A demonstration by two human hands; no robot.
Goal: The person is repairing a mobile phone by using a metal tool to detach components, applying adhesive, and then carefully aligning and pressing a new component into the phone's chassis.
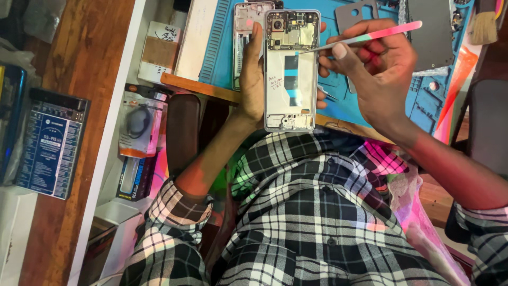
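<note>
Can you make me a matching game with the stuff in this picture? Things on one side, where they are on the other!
Things:
1. Open phone
2. Tweezers
3. Brush
4. Blue mat

Places:
A. Top right corner
B. In the left hand
C. Lying on the bench under the phone parts
D. In the right hand

Pairs: 1-B, 2-D, 3-A, 4-C
</note>
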